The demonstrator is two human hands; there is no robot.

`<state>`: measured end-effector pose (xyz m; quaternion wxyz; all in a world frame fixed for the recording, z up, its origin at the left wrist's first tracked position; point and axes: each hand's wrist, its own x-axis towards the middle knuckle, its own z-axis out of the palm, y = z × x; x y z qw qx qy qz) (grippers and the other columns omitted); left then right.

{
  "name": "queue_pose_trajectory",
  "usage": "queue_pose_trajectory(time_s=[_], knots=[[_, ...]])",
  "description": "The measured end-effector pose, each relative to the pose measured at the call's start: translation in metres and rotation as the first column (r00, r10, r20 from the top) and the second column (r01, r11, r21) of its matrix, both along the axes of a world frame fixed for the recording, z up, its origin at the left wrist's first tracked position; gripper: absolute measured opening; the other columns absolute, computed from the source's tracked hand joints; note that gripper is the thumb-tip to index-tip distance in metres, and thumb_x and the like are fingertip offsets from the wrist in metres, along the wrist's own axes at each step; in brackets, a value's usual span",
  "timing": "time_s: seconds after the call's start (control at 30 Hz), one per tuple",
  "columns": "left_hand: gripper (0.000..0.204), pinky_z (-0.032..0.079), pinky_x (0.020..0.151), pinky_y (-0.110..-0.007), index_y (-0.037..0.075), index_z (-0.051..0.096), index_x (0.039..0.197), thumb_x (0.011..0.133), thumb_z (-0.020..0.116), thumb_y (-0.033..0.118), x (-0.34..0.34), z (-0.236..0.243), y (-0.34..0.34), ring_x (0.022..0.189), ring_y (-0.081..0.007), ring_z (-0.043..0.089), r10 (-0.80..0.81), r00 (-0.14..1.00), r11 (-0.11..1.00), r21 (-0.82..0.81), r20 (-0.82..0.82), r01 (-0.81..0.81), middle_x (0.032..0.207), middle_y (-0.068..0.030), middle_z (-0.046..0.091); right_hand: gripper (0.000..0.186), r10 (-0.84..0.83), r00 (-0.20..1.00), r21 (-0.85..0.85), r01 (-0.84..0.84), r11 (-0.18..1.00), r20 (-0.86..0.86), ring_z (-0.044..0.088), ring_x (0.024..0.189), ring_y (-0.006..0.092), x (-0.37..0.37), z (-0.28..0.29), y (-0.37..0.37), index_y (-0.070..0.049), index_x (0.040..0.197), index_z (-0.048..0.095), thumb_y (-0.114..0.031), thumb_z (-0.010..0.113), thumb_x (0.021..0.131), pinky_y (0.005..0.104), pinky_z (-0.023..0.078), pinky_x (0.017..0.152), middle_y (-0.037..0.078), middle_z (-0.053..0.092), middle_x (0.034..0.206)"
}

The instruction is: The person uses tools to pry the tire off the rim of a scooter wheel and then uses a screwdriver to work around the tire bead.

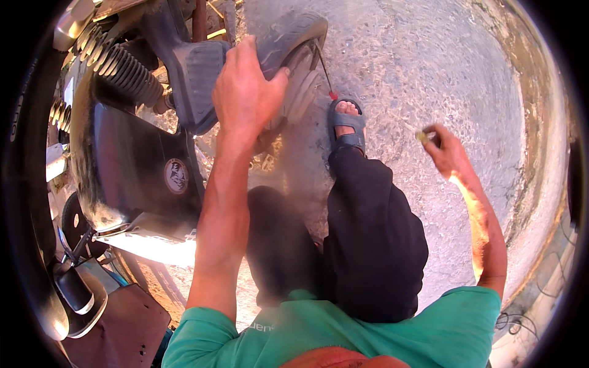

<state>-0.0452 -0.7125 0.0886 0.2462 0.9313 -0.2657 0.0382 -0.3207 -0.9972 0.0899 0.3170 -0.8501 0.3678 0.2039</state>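
My left hand (245,92) lies at the dark ribbed footboard and curved plastic part (288,37) of a motor vehicle, fingers loosely bent; what its fingertips grip, if anything, I cannot make out. A thin metal rod with a red end (333,94) slants down from that part to beside my sandaled foot (348,129). Out to the right, my right hand (448,149) is closed on a screwdriver with a yellowish handle (423,135), its pale shaft pointing up-left over the concrete.
A black body panel (135,165) with a round emblem and a coil spring (123,64) fill the left side. A mirror (76,288) and brown board (129,325) lie lower left. Concrete ground (429,73) spreads right, with cables (518,325) at its edge.
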Motion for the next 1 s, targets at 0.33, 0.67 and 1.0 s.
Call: queue_pose_trajectory(time_s=[0.33,0.67,1.0], knots=[[0.069,0.054,0.096,-0.051,0.004,0.055,0.14,0.083,0.08,0.034,0.004,0.001,0.002,0.115,-0.0401,0.067,0.053,0.999,0.997,0.051,0.012,-0.053,0.129,-0.0195,0.065,0.026,0.32,0.883,-0.077,-0.313,0.947,0.343,0.054,0.07,0.0128,0.14,0.047,0.032,-0.004,0.118,0.066,-0.02,0.07,0.098,0.0317,0.045,0.064,0.004,0.059,0.077],[0.068,0.053,0.096,-0.051,0.005,0.056,0.139,0.083,0.078,0.037,0.001,-0.002,0.003,0.116,-0.0396,0.066,0.062,0.998,0.998,0.025,-0.004,-0.062,0.132,-0.0178,0.065,0.029,0.381,0.838,-0.093,-0.376,0.922,0.392,0.069,0.088,0.0427,0.197,-0.19,0.042,-0.003,0.105,0.065,-0.03,0.07,0.097,0.0498,0.053,0.077,0.023,0.07,0.089],[0.057,0.054,0.094,-0.051,0.003,0.06,0.125,0.082,0.079,0.034,0.001,-0.005,0.002,0.111,-0.0403,0.068,0.049,0.995,0.999,-0.022,0.082,-0.047,0.12,-0.0204,0.069,0.028,0.421,0.826,-0.111,-0.411,0.905,0.374,0.068,0.069,0.0365,0.211,-0.208,0.033,-0.001,0.086,0.067,-0.029,0.068,0.093,0.0475,0.053,0.068,0.019,0.068,0.071]])
